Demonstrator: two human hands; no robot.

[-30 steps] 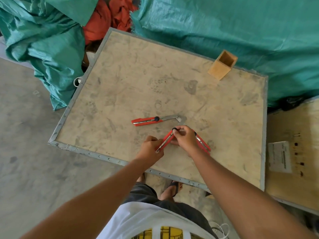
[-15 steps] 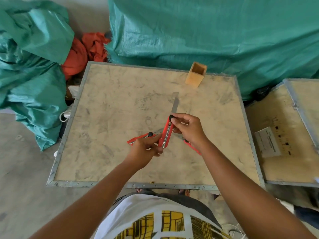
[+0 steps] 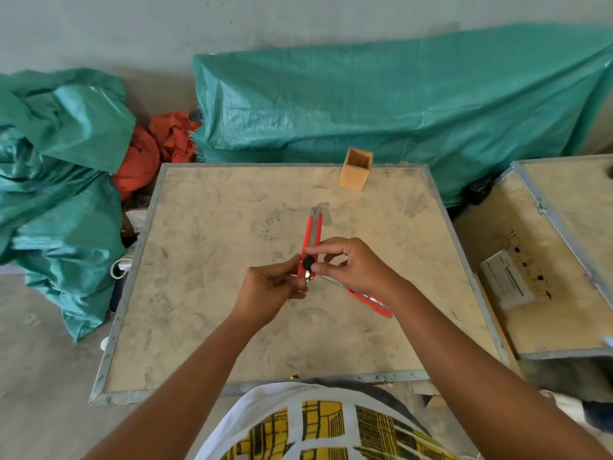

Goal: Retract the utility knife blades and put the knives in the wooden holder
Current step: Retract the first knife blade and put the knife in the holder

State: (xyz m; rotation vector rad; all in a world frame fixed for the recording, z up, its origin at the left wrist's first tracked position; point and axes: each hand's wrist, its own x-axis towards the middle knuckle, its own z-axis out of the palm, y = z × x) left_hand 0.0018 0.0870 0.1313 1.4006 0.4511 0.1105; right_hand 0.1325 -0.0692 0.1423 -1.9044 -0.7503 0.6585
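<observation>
Clearly both hands clasp one red utility knife [image 3: 311, 242], left hand [image 3: 275, 287] at its butt, right hand [image 3: 348, 265] on the slider, its long axis aimed at the wooden holder [image 3: 355, 169] straight ahead across the desk [image 3: 205, 293], nearer the right grip.

A dusty counter [image 3: 212, 293] with a metal rim fills the middle. Green tarps [image 3: 381, 104] lie bunched behind and to its left, with an orange cloth [image 3: 156, 151] between them. A second board [image 3: 550, 260] at right carries what may be a paper label [image 3: 507, 283].
</observation>
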